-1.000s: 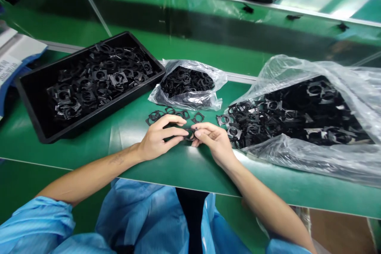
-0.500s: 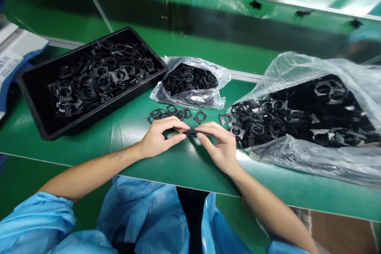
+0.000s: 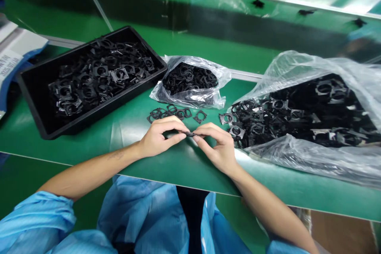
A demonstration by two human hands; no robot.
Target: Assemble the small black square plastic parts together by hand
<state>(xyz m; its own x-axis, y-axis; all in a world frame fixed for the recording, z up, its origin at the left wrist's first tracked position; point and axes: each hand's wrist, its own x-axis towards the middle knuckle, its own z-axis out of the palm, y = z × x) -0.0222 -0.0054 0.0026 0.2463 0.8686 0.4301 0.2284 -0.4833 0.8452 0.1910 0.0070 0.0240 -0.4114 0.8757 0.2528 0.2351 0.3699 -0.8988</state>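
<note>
Between my two hands a small flat black plastic part (image 3: 189,133) is held nearly edge-on above the green table. My left hand (image 3: 157,137) pinches its left end between thumb and fingers. At its right end my right hand (image 3: 218,145) grips it the same way. The fingertips cover most of the part, so its full shape is hidden. Just beyond my hands lie several loose black rings (image 3: 162,113) and a single black ring-shaped piece (image 3: 200,116) to their right.
At the left stands a black tray (image 3: 44,129) of black frame parts. Behind my hands sits a clear bag (image 3: 220,101) of black rings. A larger open plastic bag (image 3: 285,158) spills square black frames (image 3: 236,131) on the right. The green table's (image 3: 143,166) front edge runs before me.
My right hand has shifted slightly left, closer to my left hand. The held part shows a little differently between the fingertips. The surrounding pieces lie as before.
</note>
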